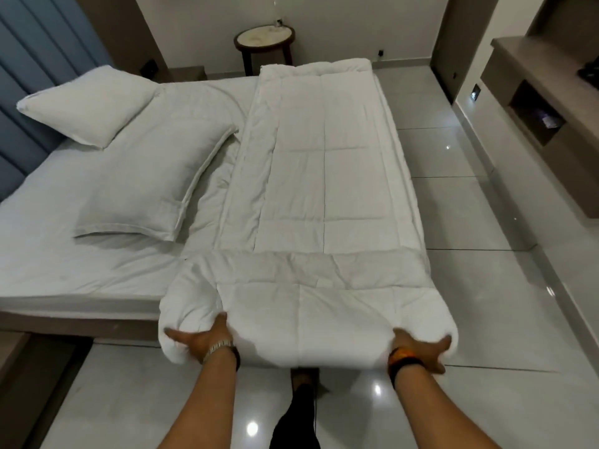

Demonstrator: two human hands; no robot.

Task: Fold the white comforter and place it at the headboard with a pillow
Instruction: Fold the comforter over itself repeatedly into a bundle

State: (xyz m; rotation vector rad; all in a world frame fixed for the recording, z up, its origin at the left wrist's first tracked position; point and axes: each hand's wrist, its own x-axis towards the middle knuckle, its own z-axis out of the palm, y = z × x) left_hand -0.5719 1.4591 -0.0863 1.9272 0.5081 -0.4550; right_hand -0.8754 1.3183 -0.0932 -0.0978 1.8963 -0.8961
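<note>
The white comforter (324,176) lies folded into a long strip along the right side of the bed. Its near end is turned up and over into a thick fold at the bed's near corner. My left hand (202,337) grips the left side of that fold, fingers tucked under the fabric, thumb spread. My right hand (418,346) holds the right side the same way. Two white pillows lie on the sheet: one (87,105) near the blue headboard (39,76), the other (155,179) flat beside the comforter.
A round side table (264,38) stands beyond the bed's far side. A wall unit with shelves (544,102) runs along the right. Glossy tiled floor (486,254) lies between it and the bed. My leg (299,416) is below the fold.
</note>
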